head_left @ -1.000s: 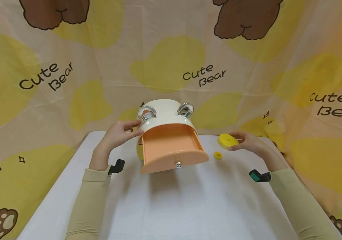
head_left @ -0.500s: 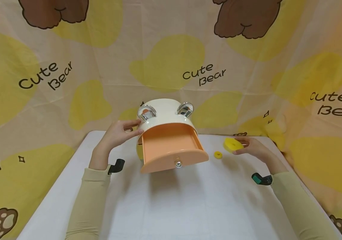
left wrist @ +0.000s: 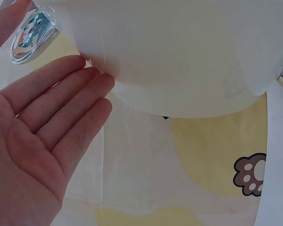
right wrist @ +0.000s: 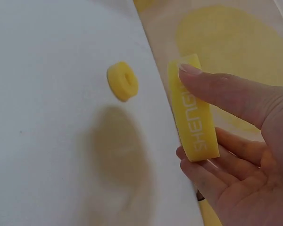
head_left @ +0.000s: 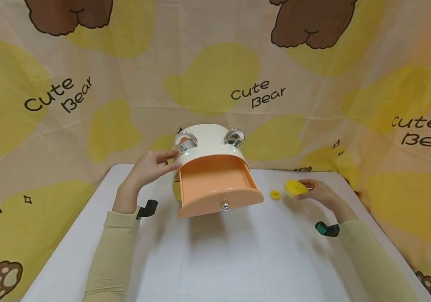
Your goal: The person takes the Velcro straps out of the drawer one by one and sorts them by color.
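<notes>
A white rounded box point(head_left: 207, 140) with silver ears sits at the back of the table. Its orange drawer point(head_left: 215, 176) is pulled out, showing a bare floor and a silver knob point(head_left: 225, 206) on the front. My left hand point(head_left: 149, 170) touches the box's left side with straight fingers; the left wrist view shows the fingertips point(left wrist: 104, 84) against the white wall. With my right hand point(head_left: 319, 193) I pinch a thick yellow disc point(right wrist: 193, 115) between thumb and fingers. White letters mark its rim, and its shadow falls on the table. Left of it lies a small yellow ring point(head_left: 275, 195).
A white cloth covers the table point(head_left: 238, 260). Patterned fabric point(head_left: 207, 79) with bear prints hangs behind and at both sides, close to the table's back edge. The drawer juts forward over the table, casting a shadow below.
My right hand has carried the yellow disc a little to the right and down toward me, away from above the small ring. Left hand, box and drawer stay as they were.
</notes>
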A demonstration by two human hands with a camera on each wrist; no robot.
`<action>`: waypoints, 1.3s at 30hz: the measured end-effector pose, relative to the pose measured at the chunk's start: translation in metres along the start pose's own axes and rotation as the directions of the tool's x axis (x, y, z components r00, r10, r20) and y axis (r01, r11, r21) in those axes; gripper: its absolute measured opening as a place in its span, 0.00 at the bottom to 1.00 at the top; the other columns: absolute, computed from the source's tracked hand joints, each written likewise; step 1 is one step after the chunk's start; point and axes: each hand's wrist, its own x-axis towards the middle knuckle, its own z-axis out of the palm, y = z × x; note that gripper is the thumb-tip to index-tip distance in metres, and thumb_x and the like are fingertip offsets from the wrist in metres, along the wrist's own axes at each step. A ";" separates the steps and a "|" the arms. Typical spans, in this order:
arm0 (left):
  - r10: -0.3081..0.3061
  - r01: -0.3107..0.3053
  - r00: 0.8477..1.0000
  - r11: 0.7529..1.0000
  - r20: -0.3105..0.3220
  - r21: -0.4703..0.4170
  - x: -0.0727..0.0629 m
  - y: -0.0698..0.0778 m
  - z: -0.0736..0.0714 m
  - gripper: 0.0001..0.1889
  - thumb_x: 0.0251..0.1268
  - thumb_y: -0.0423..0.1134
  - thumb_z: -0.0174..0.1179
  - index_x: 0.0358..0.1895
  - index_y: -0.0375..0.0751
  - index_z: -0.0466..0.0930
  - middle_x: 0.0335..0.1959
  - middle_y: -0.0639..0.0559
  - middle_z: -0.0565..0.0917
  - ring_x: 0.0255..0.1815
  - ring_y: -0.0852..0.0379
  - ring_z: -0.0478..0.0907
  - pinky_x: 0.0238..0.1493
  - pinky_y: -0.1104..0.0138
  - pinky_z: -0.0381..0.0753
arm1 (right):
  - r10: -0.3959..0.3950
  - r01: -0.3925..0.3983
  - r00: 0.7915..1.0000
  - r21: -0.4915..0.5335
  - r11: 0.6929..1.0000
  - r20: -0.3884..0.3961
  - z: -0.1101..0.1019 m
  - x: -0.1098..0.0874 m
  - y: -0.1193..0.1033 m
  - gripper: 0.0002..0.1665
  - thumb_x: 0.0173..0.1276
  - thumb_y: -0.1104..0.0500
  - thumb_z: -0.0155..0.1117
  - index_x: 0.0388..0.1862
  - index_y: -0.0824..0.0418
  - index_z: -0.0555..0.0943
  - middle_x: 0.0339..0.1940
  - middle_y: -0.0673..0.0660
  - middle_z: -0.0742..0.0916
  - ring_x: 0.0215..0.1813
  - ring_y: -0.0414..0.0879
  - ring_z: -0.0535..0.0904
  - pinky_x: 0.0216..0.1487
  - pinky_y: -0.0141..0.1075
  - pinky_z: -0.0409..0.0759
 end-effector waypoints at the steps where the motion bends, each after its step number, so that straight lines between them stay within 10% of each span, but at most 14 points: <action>1: -0.001 0.001 1.000 1.000 -0.001 0.002 0.000 0.000 0.000 0.33 0.54 0.64 0.63 0.62 0.53 0.76 0.61 0.52 0.78 0.57 0.44 0.78 0.56 0.51 0.78 | 0.004 -0.004 1.000 -0.001 1.000 -0.002 0.001 0.001 0.002 0.53 0.54 0.46 0.73 0.72 0.65 0.59 0.72 0.70 0.62 0.70 0.66 0.58 0.68 0.65 0.56; 21: -0.006 0.006 1.000 1.000 -0.003 0.001 0.000 -0.001 0.001 0.33 0.53 0.64 0.63 0.62 0.54 0.76 0.61 0.52 0.77 0.57 0.44 0.78 0.55 0.51 0.79 | 0.134 -0.133 0.990 0.022 0.991 -0.052 0.021 0.024 0.034 0.59 0.51 0.43 0.74 0.74 0.63 0.55 0.73 0.71 0.59 0.71 0.69 0.53 0.68 0.67 0.54; 39: 0.001 -0.001 1.000 1.000 -0.006 -0.002 0.000 0.001 0.000 0.33 0.54 0.63 0.63 0.62 0.54 0.76 0.61 0.52 0.77 0.57 0.44 0.78 0.56 0.51 0.78 | 0.068 -0.067 0.990 0.013 0.998 -0.123 0.035 0.027 0.040 0.56 0.53 0.47 0.74 0.74 0.63 0.56 0.73 0.69 0.61 0.70 0.67 0.56 0.70 0.63 0.55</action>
